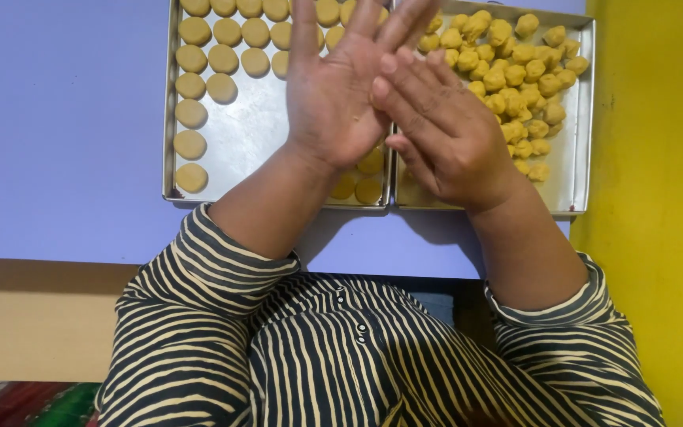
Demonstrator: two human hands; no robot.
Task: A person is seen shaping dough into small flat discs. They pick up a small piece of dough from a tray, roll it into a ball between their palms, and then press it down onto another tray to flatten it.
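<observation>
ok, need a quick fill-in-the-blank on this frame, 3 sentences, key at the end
The flattened dough discs lie in the ____ tray.
The rough dough lumps are heaped in the ____ tray.
The right hand is pressed against the palm of the left hand, both held ____ the two metal trays.

Missing words: left; right; above

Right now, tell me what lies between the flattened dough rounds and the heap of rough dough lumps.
In the head view, the left hand and right hand, pressed together, lie between the flattened rounds and lumps, above the trays' adjoining rims.
</observation>
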